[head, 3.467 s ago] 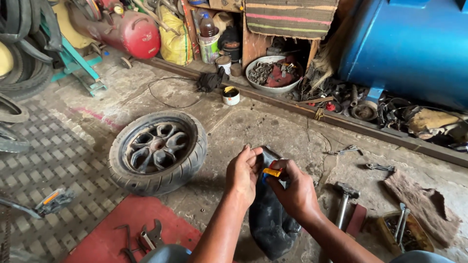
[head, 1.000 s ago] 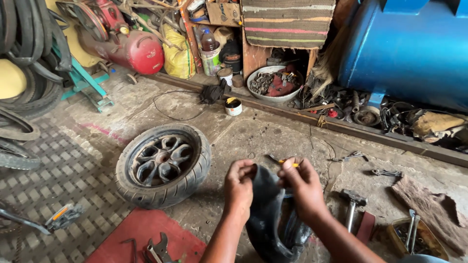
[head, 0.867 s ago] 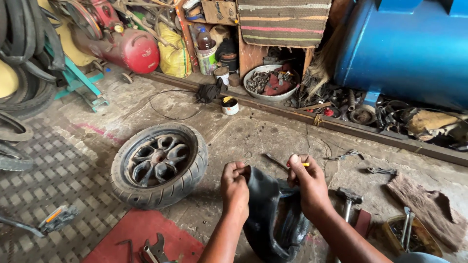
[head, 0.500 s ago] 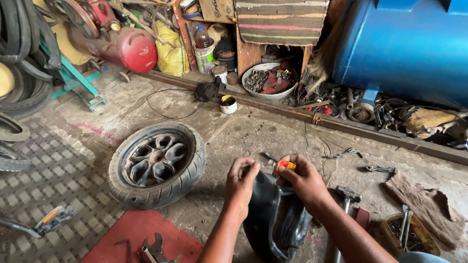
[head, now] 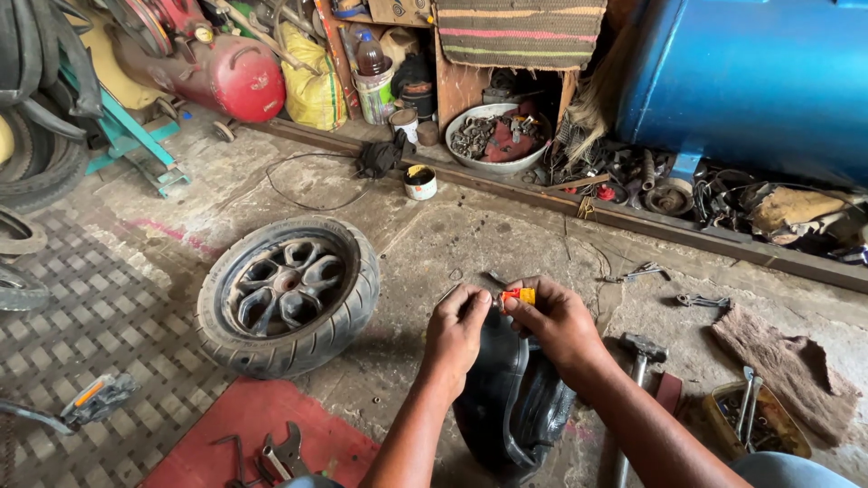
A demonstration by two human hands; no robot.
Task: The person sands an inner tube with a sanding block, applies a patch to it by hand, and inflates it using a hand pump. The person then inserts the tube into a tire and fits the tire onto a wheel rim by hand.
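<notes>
Holding black inner tube (head: 511, 398) over the floor — my left hand (head: 455, 330) pinches its rubber, right hand (head: 556, 321) grips a small orange-yellow tube (head: 519, 295). Nothing applied yet; wheel (head: 287, 294) lies beside.

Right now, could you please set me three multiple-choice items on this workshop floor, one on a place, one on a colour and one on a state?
1. Where does the wheel lie relative to the hands?
A. on the person's left
B. on the person's right
C. behind the blue tank

2. What colour is the small piece in the right hand?
A. green
B. orange and yellow
C. white

3. How is the black inner tube placed?
A. hung on a wall
B. folded on the floor under the hands
C. fitted on the wheel

Answers: 1 A, the wheel lies flat on the floor beside the left hand. 2 B, its orange and yellow show at the fingertips. 3 B, it lies bunched beneath both wrists.
</notes>
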